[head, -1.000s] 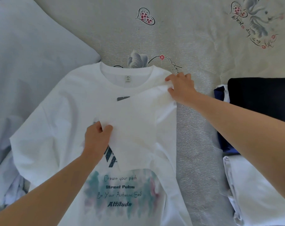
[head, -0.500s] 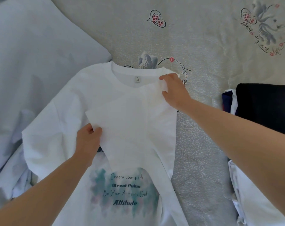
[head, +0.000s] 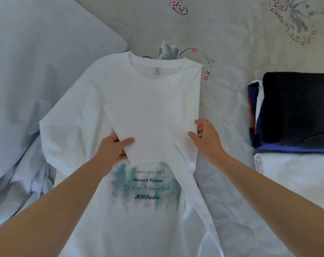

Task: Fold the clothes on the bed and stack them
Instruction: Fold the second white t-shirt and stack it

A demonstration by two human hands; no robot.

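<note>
Pinching folded sleeve [head: 150, 130] of white T-shirt [head: 131, 216] at centre: left hand [head: 113, 149] fingers grasp its lower-left edge, right hand [head: 206, 138] grips the fold at 3 o'clock. Shirt lies flat on bed [head: 231, 52]; folded stack [head: 296, 112] at 3 o'clock.

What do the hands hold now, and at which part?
Both hold the white T-shirt: left hand pinches the folded-over sleeve's lower edge, right hand grips its right fold edge.
</note>
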